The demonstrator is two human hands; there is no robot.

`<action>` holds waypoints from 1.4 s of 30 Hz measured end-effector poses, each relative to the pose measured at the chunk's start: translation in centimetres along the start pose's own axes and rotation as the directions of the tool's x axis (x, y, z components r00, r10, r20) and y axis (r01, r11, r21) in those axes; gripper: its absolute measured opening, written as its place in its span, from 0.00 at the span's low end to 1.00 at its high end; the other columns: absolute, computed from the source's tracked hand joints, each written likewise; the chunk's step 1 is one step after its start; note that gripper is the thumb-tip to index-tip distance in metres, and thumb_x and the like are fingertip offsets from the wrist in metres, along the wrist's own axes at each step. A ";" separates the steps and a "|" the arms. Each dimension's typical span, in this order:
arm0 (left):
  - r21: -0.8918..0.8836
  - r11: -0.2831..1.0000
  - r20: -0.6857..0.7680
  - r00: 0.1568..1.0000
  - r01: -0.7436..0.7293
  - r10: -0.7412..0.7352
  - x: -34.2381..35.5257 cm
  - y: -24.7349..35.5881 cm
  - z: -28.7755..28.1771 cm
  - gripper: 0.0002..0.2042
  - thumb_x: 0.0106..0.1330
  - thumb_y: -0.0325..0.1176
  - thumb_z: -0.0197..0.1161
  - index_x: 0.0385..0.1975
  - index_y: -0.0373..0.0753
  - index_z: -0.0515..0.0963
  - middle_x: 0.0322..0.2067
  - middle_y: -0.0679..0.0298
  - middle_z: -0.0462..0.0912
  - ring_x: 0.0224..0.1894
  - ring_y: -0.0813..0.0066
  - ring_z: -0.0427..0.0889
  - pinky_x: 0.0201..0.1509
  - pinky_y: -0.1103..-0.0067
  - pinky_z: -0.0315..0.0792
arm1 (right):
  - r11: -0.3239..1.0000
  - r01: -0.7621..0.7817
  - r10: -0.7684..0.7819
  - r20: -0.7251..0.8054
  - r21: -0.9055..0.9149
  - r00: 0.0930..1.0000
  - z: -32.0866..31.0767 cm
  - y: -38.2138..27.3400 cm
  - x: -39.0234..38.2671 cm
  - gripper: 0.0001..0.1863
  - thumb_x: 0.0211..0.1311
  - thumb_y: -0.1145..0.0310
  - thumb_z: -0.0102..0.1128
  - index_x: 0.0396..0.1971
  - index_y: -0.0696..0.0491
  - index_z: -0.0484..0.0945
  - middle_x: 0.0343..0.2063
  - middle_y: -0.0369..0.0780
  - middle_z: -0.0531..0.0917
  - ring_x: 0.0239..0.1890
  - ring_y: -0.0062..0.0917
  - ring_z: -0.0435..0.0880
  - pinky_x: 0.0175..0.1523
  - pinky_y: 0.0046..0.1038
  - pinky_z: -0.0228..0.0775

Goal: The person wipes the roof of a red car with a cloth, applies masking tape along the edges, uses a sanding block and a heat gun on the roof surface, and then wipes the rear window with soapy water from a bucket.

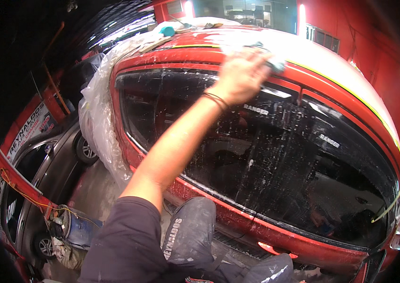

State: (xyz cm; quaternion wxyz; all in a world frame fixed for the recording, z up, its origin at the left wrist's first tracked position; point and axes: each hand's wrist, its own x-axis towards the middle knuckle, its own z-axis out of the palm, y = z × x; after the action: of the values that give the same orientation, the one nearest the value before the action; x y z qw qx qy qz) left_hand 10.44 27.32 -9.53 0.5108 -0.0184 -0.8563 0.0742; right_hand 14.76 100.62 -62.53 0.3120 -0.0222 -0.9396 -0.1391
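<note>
My left arm reaches up across the side of a red vehicle [209,200]. My left hand [244,73], with dark bands at the wrist, is closed on a grey-green cloth or pad [277,64], blurred and mostly covered by the fingers. It presses at the edge of the roof [313,49], which looks white under strong glare. A yellow-green strip [351,91] runs along that edge. Below the hand are dark side windows [209,137], spotted with pale drops and smears. My right hand is out of the picture.
Clear plastic sheeting [98,106] drapes the vehicle's left end. A teal round object [167,31] sits on top there. At lower left are a dark car [63,158], a red post [16,177] with a yellow cord, and a blue drum [80,230]. My knees [190,231] are close to the door.
</note>
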 end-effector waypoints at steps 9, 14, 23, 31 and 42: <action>0.202 0.832 -0.132 0.857 0.516 -0.499 -13.9 -29.3 -9.3 0.29 0.82 0.54 0.48 0.68 0.36 0.77 0.68 0.45 0.77 0.72 0.45 0.71 0.78 0.60 0.60 | 0.997 0.062 -0.069 -0.172 -0.044 0.983 0.8 -0.4 -0.5 0.28 0.71 0.44 0.55 0.33 0.57 0.86 0.52 0.61 0.82 0.45 0.60 0.82 0.52 0.64 0.72; 0.111 0.905 -0.188 0.903 0.410 -0.386 -17.2 -28.7 -8.6 0.24 0.83 0.45 0.53 0.69 0.34 0.76 0.70 0.45 0.75 0.74 0.46 0.69 0.79 0.63 0.59 | 0.997 -0.072 0.070 0.118 0.016 0.991 0.6 -0.9 0.1 0.23 0.72 0.48 0.56 0.36 0.54 0.88 0.43 0.56 0.85 0.47 0.55 0.82 0.64 0.60 0.63; 0.067 0.932 -0.284 0.902 0.357 -0.325 -7.7 9.5 4.3 0.23 0.81 0.45 0.52 0.68 0.40 0.76 0.68 0.52 0.78 0.74 0.48 0.69 0.79 0.45 0.44 | 0.958 -0.287 0.256 0.389 0.023 0.885 -1.8 -1.3 1.8 0.19 0.74 0.53 0.58 0.38 0.53 0.89 0.35 0.52 0.87 0.51 0.48 0.83 0.75 0.59 0.59; -0.279 0.960 -0.032 0.999 -0.014 0.005 1.1 34.3 11.5 0.26 0.76 0.48 0.56 0.68 0.42 0.76 0.73 0.48 0.69 0.77 0.45 0.64 0.81 0.40 0.42 | 0.939 -0.335 0.286 0.368 0.074 0.885 -2.0 -0.1 1.6 0.20 0.73 0.52 0.59 0.36 0.52 0.89 0.34 0.51 0.87 0.51 0.46 0.82 0.77 0.60 0.58; -0.321 0.945 -0.172 0.985 -0.061 0.005 -2.2 26.6 9.8 0.23 0.66 0.41 0.67 0.63 0.51 0.82 0.72 0.56 0.72 0.78 0.50 0.65 0.82 0.46 0.47 | 0.964 -0.265 0.245 0.404 -0.008 0.881 -3.0 -0.1 2.0 0.18 0.70 0.53 0.60 0.39 0.50 0.91 0.34 0.50 0.90 0.47 0.50 0.83 0.75 0.58 0.59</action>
State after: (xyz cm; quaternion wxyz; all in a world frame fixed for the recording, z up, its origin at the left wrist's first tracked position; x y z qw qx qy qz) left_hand 1.74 52.32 -19.95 0.5703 -0.1229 -0.8099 -0.0612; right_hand 14.88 99.57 -59.02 0.1286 -0.1662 -0.9754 -0.0668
